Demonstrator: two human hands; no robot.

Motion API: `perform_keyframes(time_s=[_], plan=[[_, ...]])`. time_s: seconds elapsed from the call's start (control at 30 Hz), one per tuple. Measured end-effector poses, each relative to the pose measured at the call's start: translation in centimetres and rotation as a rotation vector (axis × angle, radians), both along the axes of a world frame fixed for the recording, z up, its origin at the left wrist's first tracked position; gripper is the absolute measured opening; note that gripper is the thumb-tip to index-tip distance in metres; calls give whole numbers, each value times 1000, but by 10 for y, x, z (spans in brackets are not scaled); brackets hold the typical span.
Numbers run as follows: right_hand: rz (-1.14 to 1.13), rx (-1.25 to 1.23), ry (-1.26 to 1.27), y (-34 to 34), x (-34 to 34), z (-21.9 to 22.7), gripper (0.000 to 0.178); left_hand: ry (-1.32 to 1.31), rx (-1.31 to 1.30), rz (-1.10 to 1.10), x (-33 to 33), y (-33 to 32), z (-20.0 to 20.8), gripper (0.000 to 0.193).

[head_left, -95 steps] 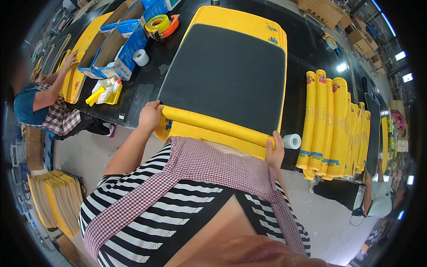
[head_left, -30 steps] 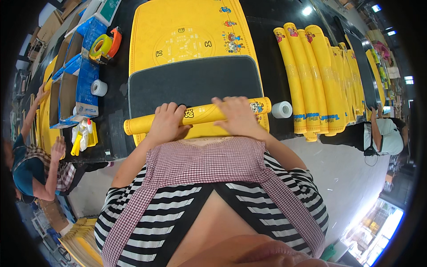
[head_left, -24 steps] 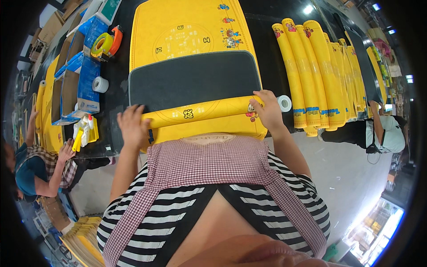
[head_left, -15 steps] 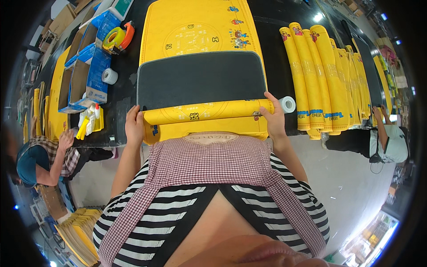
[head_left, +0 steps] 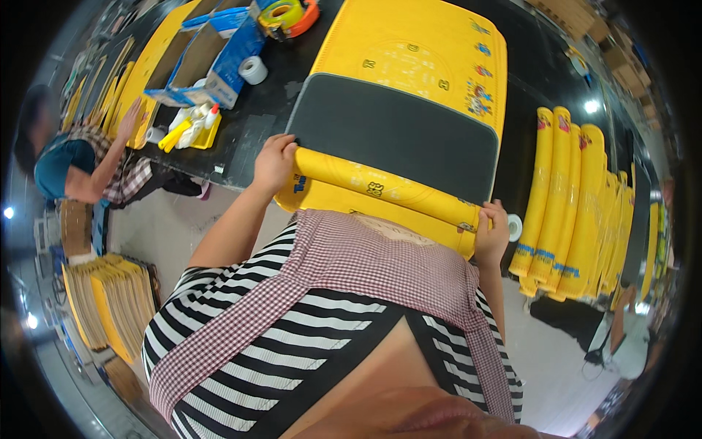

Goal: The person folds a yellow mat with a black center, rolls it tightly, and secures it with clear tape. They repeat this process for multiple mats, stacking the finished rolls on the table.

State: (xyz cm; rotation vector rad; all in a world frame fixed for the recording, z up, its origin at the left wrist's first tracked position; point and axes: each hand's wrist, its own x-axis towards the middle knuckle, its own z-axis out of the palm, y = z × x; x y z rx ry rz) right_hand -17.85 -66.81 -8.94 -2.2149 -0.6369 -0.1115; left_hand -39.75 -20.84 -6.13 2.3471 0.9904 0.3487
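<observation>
In front of me a mat lies with its dark grey underside (head_left: 398,135) up, its near edge curled into a yellow roll (head_left: 395,189). It rests on a yellow printed mat (head_left: 417,51) that shows beyond it and under the roll. My left hand (head_left: 276,162) is closed around the roll's left end, fingertips at the grey side's edge. At the other end, my right hand (head_left: 492,230) grips the roll with bent fingers. A white tape roll (head_left: 515,227) stands just right of that hand.
Several rolled yellow mats (head_left: 559,212) lie side by side on the right. At the left stand a blue cardboard box (head_left: 227,66), a white roll (head_left: 253,69), a tape dispenser (head_left: 292,18) and a yellow tray (head_left: 208,135). A co-worker (head_left: 80,164) is at the far left, another (head_left: 621,344) at the right.
My view has turned, so the table and mats appear tilted down to the right. Both hands stay at the roll's ends; the right fingers now curl more tightly around theirs.
</observation>
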Motion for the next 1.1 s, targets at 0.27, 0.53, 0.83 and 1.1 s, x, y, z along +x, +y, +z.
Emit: perform_keyframes(time_s=[0.27,0.53,0.83,1.1], plan=[[362,-522,-276,112,-13,44,53,-56,494,22,75,8,7,33],[264,-565,-256,167,85,39,42,-177,557,-613,124,-88,13,73],[353,-489,-411,194,61,46,66,344,258,-902,203,-37,47,71],[366,-563,-250,201,87,47,65,353,149,-977,232,-30,38,68]])
